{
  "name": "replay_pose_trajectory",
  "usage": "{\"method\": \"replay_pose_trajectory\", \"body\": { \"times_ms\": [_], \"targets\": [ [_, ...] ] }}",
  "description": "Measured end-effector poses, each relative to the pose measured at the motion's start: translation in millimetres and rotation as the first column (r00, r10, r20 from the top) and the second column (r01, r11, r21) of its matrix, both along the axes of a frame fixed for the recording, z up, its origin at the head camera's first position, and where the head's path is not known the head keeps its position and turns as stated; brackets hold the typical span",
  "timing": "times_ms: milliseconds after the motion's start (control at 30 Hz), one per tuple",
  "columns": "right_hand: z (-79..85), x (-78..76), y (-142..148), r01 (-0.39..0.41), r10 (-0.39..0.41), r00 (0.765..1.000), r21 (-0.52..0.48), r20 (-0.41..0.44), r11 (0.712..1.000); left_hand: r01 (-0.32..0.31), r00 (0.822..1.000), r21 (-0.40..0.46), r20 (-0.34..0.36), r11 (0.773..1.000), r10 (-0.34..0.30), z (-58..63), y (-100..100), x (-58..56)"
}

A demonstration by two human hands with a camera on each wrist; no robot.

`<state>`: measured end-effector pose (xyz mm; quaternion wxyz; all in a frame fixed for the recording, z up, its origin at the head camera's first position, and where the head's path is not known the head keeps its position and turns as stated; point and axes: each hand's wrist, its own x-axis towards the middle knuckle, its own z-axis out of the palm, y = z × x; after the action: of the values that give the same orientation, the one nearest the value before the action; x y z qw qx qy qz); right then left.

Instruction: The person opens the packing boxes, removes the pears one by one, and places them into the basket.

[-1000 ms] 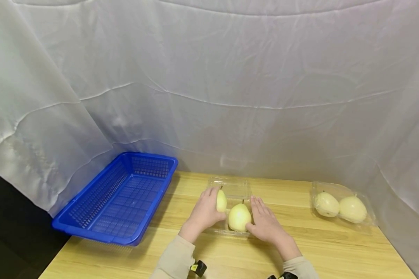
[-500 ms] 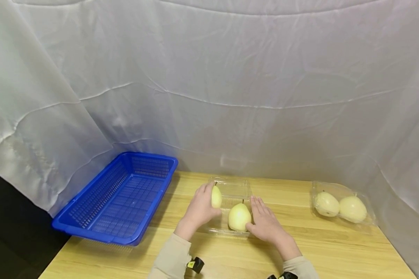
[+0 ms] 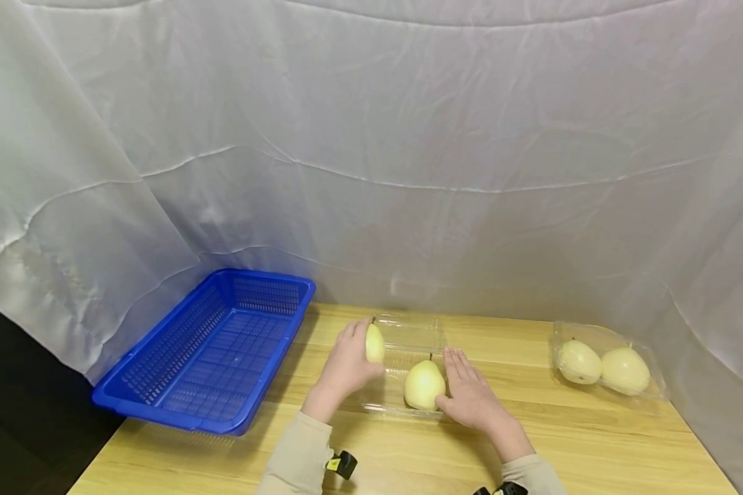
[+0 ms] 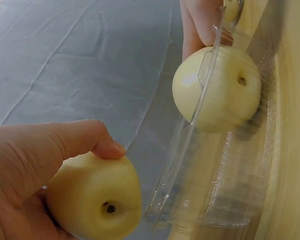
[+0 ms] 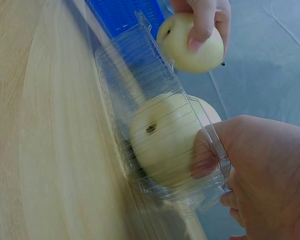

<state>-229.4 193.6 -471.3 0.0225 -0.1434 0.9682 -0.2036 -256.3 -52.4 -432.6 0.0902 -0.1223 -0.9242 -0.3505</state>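
My left hand [image 3: 345, 364] grips a yellow-green pear [image 3: 374, 345], which hangs above the left end of a clear plastic clamshell box [image 3: 385, 397]. In the left wrist view, the thumb lies over that held pear [image 4: 97, 195], apart from the box wall. Another pear [image 3: 425, 385] sits stem up in the right half of the box. My right hand [image 3: 470, 397] holds the box at its right side wall. Seen through the plastic in the right wrist view, its thumb is inside against the boxed pear [image 5: 165, 140], while the other fingers stay outside.
A blue plastic basket [image 3: 248, 412] with slotted walls stands on the left of the wooden table [image 3: 408, 457]. At the right, a second clear clamshell [image 3: 656, 392] holds two pears. The first box's lid [image 3: 408, 331] lies folded back. Grey cloth [image 3: 408, 172] hangs behind.
My left hand has lifted its pear and carried it leftward, away from the other pear, opening a gap in the box's left half. My right hand stays in place.
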Motion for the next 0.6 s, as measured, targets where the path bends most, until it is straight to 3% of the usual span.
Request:
{"method": "replay_pose_trajectory", "body": {
  "times_ms": [600],
  "targets": [
    [-2.8, -2.5, 0.6, 0.005, -0.005, 1.000, 0.012, -0.009, 1.000, -0.060, 0.998, 0.044, 0.012, 0.997, 0.059, 6.5, -16.0, -3.9]
  ]
}}
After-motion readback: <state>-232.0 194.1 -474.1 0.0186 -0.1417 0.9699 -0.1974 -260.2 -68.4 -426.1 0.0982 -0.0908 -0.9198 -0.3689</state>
